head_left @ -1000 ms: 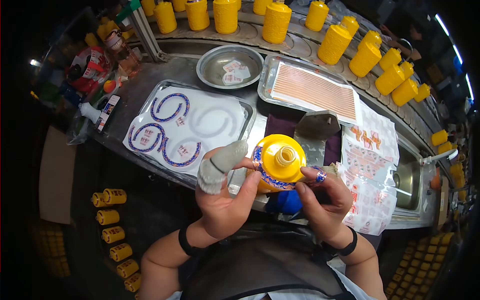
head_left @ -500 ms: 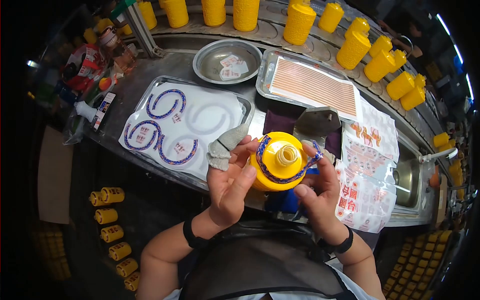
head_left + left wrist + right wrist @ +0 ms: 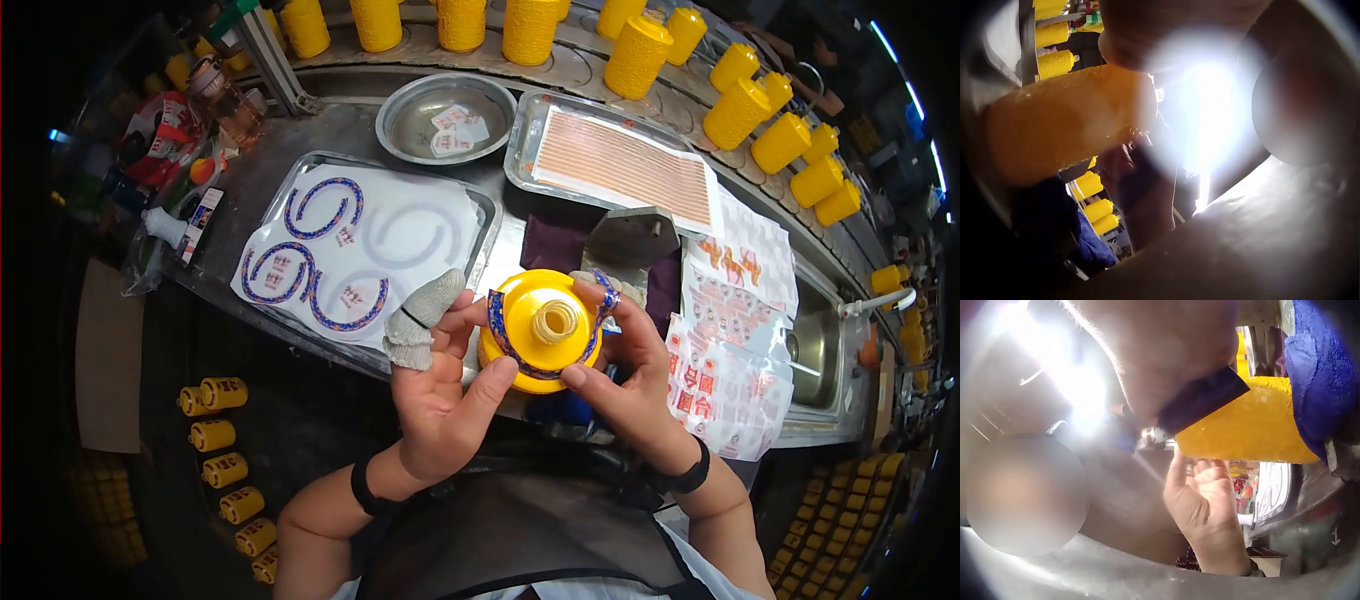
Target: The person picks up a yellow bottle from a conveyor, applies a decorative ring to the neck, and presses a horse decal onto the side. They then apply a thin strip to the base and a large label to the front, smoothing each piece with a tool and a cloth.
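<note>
A yellow bottle [image 3: 515,322] with an open threaded neck stands upright between both hands in the head view. A curved blue patterned decal strip [image 3: 496,318] lies along its shoulder. My left hand [image 3: 438,405] holds the bottle's left side between thumb and fingers; a grey cloth finger cover [image 3: 412,325] is on it. My right hand [image 3: 640,375] pinches the strip's right end, which lifts off the bottle around the index finger. In the right wrist view the strip [image 3: 1210,397] shows as a dark band beside the bottle [image 3: 1241,428]. Glare covers much of the left wrist view.
A tray [image 3: 490,215] with a sheet of curved decals [image 3: 335,300] lies left. Behind stand a metal bowl [image 3: 385,135] and a tray with a striped sheet [image 3: 620,165]. Printed sheets [image 3: 725,385] and a sink [image 3: 815,370] are right. Yellow bottles [image 3: 640,55] line the conveyor.
The bottle's view shifts slightly left with both hands. The right hand has raised the strip's right end off the shoulder and keeps it beside the bottle. Conveyor bottles have moved along.
</note>
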A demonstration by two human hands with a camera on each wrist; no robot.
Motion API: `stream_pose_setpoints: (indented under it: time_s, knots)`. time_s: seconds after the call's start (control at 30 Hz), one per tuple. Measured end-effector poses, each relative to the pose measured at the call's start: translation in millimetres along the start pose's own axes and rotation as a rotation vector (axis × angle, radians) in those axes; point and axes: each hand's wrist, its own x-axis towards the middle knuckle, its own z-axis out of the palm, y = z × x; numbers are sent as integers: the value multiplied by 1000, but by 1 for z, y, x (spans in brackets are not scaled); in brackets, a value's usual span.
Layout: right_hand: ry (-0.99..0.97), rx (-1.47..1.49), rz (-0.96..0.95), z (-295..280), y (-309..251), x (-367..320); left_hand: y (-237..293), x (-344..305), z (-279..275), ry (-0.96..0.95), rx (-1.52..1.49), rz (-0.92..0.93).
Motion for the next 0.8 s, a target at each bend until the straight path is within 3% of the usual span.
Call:
stream_pose_setpoints:
  time_s: [0.2,0.3,0.4,0.8]
  knots:
    - [-4,-23,-9,-1,-5,1,4,11,-4,-10,-64,29]
    - [10,-64,-33,2,-8,4,12,19,1,63,-130,-128]
    - [13,-119,-52,5,-6,4,9,21,-4,-42,-170,-283]
    - [-1,-169,-37,3,-10,7,3,31,-14,-105,-346,-359]
